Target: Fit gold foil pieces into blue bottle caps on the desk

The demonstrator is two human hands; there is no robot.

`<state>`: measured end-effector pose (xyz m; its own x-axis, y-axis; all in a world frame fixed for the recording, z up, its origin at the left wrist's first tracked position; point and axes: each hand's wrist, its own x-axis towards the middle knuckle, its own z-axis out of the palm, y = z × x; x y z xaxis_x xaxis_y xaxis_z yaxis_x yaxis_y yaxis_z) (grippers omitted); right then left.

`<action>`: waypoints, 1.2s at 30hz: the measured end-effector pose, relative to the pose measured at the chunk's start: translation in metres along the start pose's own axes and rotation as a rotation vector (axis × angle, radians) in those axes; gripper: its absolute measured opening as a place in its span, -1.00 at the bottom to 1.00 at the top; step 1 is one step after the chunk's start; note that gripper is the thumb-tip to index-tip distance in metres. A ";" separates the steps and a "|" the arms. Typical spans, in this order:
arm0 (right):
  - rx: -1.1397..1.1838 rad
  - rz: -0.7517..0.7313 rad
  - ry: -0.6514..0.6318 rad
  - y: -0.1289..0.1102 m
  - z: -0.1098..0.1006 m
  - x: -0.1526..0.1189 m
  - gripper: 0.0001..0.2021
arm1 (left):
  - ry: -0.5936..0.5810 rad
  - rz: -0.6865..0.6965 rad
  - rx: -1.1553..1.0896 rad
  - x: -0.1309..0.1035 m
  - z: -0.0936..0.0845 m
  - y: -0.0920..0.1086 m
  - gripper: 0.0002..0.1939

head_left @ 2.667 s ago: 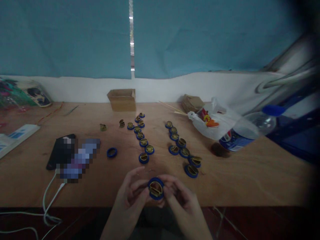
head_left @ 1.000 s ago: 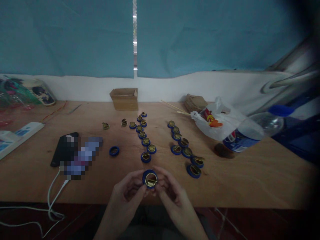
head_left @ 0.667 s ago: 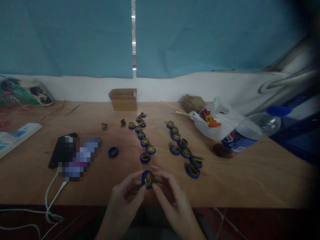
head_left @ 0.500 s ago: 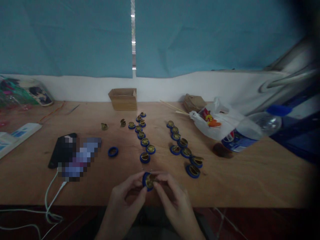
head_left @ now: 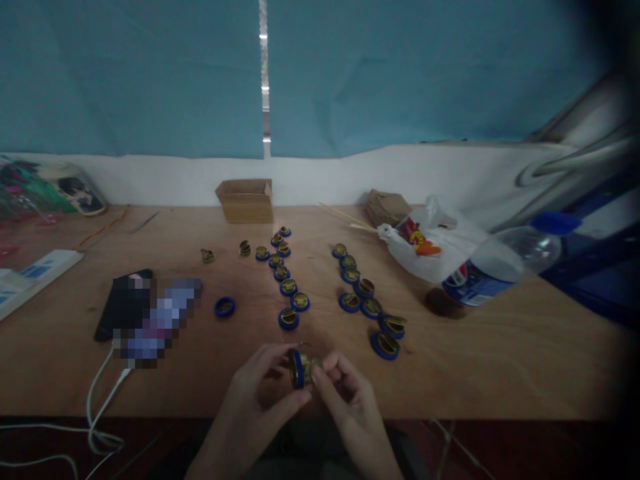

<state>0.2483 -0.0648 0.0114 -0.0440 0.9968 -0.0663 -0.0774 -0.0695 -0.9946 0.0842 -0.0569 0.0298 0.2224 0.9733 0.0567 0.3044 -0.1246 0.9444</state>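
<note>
Steadying blue-rimmed disc edge-on over near edge of table, L hand curls part-open round rim, prob. as brace, w/ R hand pinched on brass part, prob. for control.

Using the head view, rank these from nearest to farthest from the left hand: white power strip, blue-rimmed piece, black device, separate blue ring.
1. Blue-rimmed piece: at the left hand's fingers.
2. Separate blue ring: ahead, slightly left.
3. Black device: farther left.
4. White power strip: far left edge.
</note>
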 end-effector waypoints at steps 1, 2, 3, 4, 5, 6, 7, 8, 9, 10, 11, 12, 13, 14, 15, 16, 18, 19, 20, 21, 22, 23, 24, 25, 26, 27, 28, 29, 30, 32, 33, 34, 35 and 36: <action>0.017 0.013 -0.006 -0.001 0.001 -0.001 -0.68 | 0.018 0.010 -0.016 0.000 0.002 0.000 -0.64; 0.024 0.019 -0.008 -0.001 0.002 -0.001 -0.67 | 0.036 0.022 -0.029 0.000 0.003 0.000 -0.66; 0.019 0.017 -0.010 -0.002 0.003 -0.002 -0.68 | 0.052 0.032 -0.038 -0.001 0.004 0.000 -0.66; 0.003 0.006 -0.015 -0.003 0.004 -0.002 -0.69 | 0.065 0.038 -0.046 -0.002 0.005 -0.001 -0.66; -0.025 -0.013 -0.022 -0.004 0.005 -0.001 -0.71 | 0.087 0.036 -0.056 -0.003 0.005 -0.001 -0.67; -0.066 -0.037 -0.023 -0.005 0.005 -0.001 -0.74 | 0.126 0.024 -0.068 -0.004 0.004 -0.001 -0.68; -0.119 -0.065 -0.010 -0.004 0.005 0.001 -0.76 | 0.183 0.003 -0.080 -0.006 0.003 -0.002 -0.69; -0.185 -0.093 0.020 -0.003 0.004 0.002 -0.78 | 0.252 -0.020 -0.090 -0.008 0.001 -0.003 -0.70; -0.267 -0.115 0.060 -0.002 0.002 0.005 -0.80 | 0.323 -0.037 -0.095 -0.009 -0.002 -0.005 -0.69; -0.361 -0.132 0.102 0.000 0.000 0.007 -0.81 | 0.384 -0.046 -0.088 -0.010 -0.006 -0.007 -0.68; -0.464 -0.145 0.136 0.002 -0.002 0.010 -0.82 | 0.428 -0.046 -0.067 -0.011 -0.010 -0.009 -0.66; -0.569 -0.157 0.156 0.004 -0.003 0.013 -0.83 | 0.449 -0.040 -0.033 -0.012 -0.015 -0.012 -0.64; -0.665 -0.170 0.161 0.005 -0.005 0.016 -0.85 | 0.459 -0.031 0.009 -0.013 -0.019 -0.014 -0.63; -0.751 -0.180 0.150 0.006 -0.005 0.018 -0.86 | 0.467 -0.025 0.052 -0.014 -0.023 -0.016 -0.62; -0.823 -0.185 0.128 0.007 -0.005 0.021 -0.87 | 0.468 -0.014 0.086 -0.014 -0.026 -0.017 -0.62; -0.879 -0.182 0.099 0.008 -0.004 0.023 -0.87 | 0.471 -0.001 0.106 -0.015 -0.029 -0.018 -0.62; -0.960 -0.151 0.036 0.008 0.000 0.025 -0.89 | 0.472 0.025 0.104 -0.016 -0.030 -0.017 -0.63; -0.987 -0.133 0.011 0.008 0.002 0.026 -0.89 | 0.467 0.033 0.086 -0.016 -0.030 -0.016 -0.64; -1.006 -0.116 -0.005 0.008 0.003 0.027 -0.89 | 0.461 0.033 0.062 -0.017 -0.028 -0.016 -0.64; -1.018 -0.103 -0.009 0.007 0.005 0.027 -0.89 | 0.450 0.026 0.033 -0.017 -0.027 -0.015 -0.63; -1.019 -0.097 -0.010 0.007 0.006 0.027 -0.89 | 0.434 0.015 0.002 -0.017 -0.025 -0.015 -0.62; -1.010 -0.095 -0.010 0.006 0.007 0.027 -0.89 | 0.419 0.006 -0.029 -0.017 -0.024 -0.014 -0.62; -0.993 -0.098 -0.012 0.006 0.007 0.027 -0.88 | 0.408 0.001 -0.057 -0.017 -0.023 -0.014 -0.61; -0.975 -0.102 -0.014 0.005 0.007 0.026 -0.87 | 0.399 0.001 -0.077 -0.018 -0.022 -0.013 -0.61; -0.963 -0.107 -0.015 0.003 0.007 0.026 -0.86 | 0.390 0.007 -0.085 -0.017 -0.020 -0.013 -0.61; -0.958 -0.110 -0.014 0.003 0.007 0.026 -0.85 | 0.388 0.017 -0.081 -0.017 -0.020 -0.012 -0.61; -0.964 -0.110 -0.011 0.002 0.007 0.026 -0.84 | 0.392 0.028 -0.067 -0.017 -0.018 -0.012 -0.61; -0.980 -0.109 -0.005 0.001 0.007 0.026 -0.84 | 0.404 0.040 -0.044 -0.017 -0.017 -0.011 -0.61; -0.999 -0.107 0.000 0.001 0.007 0.026 -0.84 | 0.424 0.051 -0.016 -0.017 -0.016 -0.011 -0.60; -1.028 -0.108 0.005 0.002 0.006 0.027 -0.84 | 0.472 0.080 0.060 -0.017 -0.014 -0.012 -0.55; -1.037 -0.109 0.004 0.003 0.005 0.028 -0.84 | 0.496 0.105 0.108 -0.018 -0.012 -0.013 -0.50; -1.043 -0.111 0.002 0.005 0.005 0.029 -0.85 | 0.514 0.146 0.164 -0.019 -0.011 -0.014 -0.46; -1.048 -0.111 0.002 0.006 0.004 0.029 -0.87 | 0.529 0.198 0.228 -0.020 -0.010 -0.015 -0.42; -1.054 -0.110 0.002 0.007 0.004 0.030 -0.88 | 0.538 0.258 0.294 -0.021 -0.010 -0.017 -0.39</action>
<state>0.2422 -0.0359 0.0029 -0.0879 0.9957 0.0289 0.8224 0.0889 -0.5619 0.0653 -0.0733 0.0157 -0.1484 0.8561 0.4951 0.5606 -0.3396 0.7553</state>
